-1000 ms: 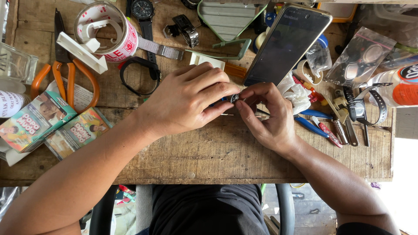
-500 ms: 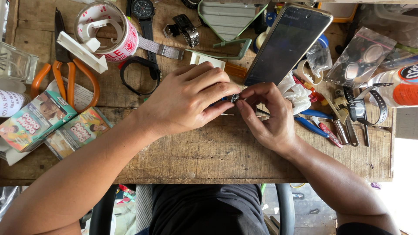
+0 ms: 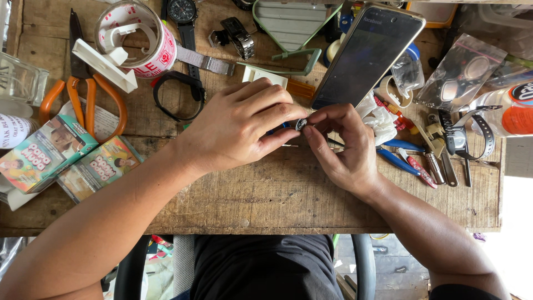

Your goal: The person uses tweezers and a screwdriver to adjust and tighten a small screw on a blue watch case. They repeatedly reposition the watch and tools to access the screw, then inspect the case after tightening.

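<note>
Both hands, left [image 3: 239, 130] and right [image 3: 344, 147], pinch a tiny metal part [image 3: 301, 124], maybe a watch piece, just below the phone [image 3: 366, 53]; keep wrists braced on the desk [image 3: 266, 194].

Phone [image 3: 366, 55], tape roll [image 3: 136, 39], orange scissors [image 3: 83, 94], wristwatch [image 3: 183, 14]

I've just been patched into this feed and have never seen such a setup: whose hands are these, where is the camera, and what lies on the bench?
There is no machine here. One camera on the person's head looks down at their own bare hands. The left hand and right hand meet over a worn wooden workbench, pinching a small dark part between the fingertips; it is too small to identify. Around them lie a phone, orange-handled scissors, a roll of tape, wristwatches, small bags and hand tools.
</note>
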